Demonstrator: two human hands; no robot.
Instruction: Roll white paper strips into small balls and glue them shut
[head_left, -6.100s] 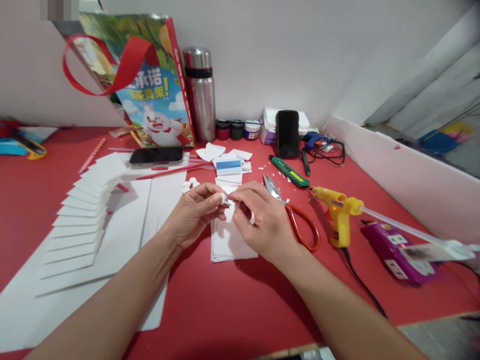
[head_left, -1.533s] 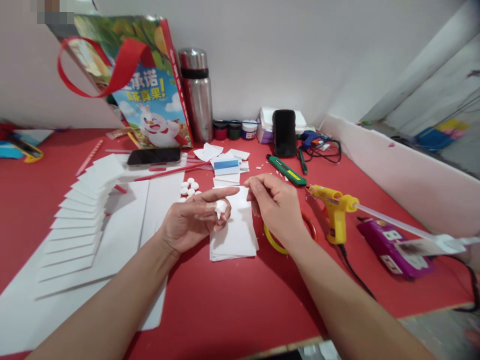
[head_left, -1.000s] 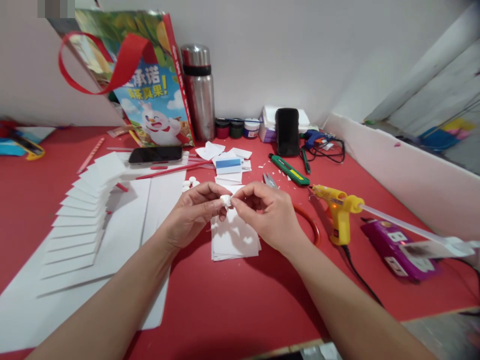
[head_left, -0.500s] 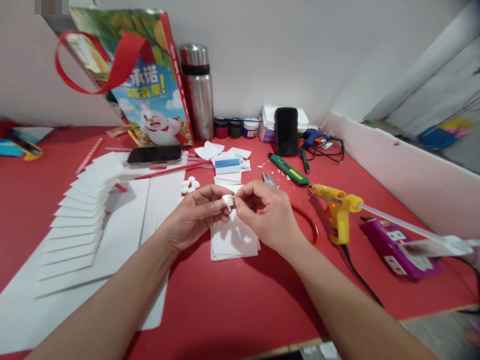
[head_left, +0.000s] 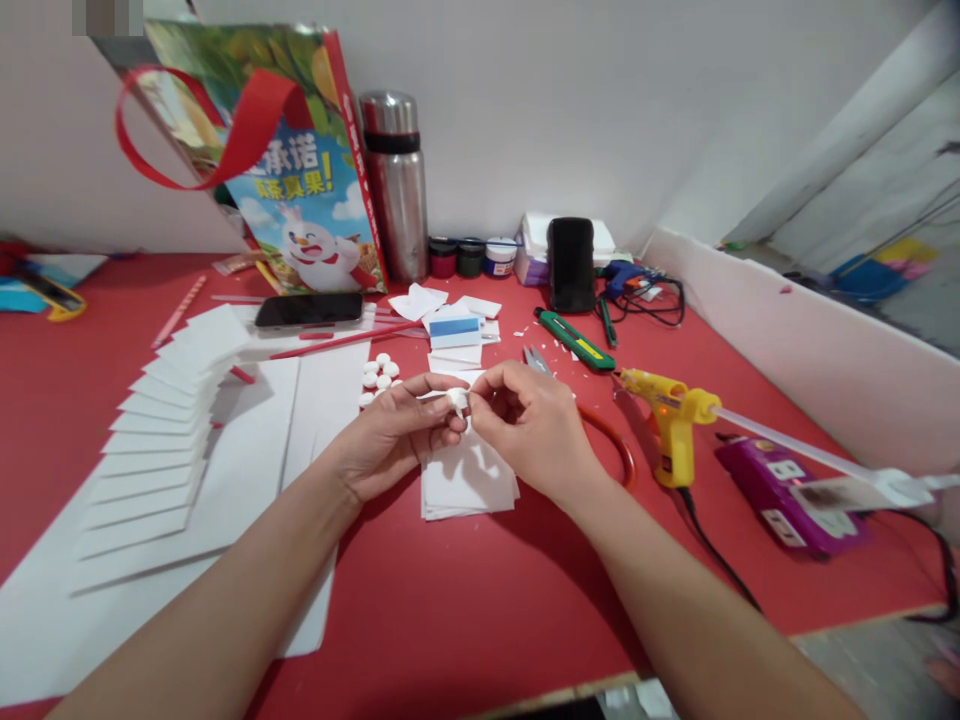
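My left hand [head_left: 401, 432] pinches a small crumpled white piece [head_left: 457, 400], perhaps paper, between thumb and fingers. Against its right edge, my right hand [head_left: 534, 425] has thumb and forefinger pressed together; whatever lies between those fingertips is too small to make out. Below both hands is a stack of white paper sheets [head_left: 471, 482]. Several small white rounded pieces [head_left: 383, 368] lie just beyond my left hand. Orange-handled scissors [head_left: 621, 440] are partly covered by my right hand, with the grey blades showing past the knuckles.
On the left, fanned white cards [head_left: 154, 440] form a curved stair on white board. A yellow glue gun [head_left: 675, 425] stands at right beside a purple box [head_left: 784, 495]. Behind are a green cutter [head_left: 574, 340], a steel flask [head_left: 401, 195], a dark phone [head_left: 309, 310] and a bag [head_left: 300, 200].
My left hand has shifted very slightly, and more of the white rounded pieces show beside it. Both hands keep nearly the same pinch around the white piece.
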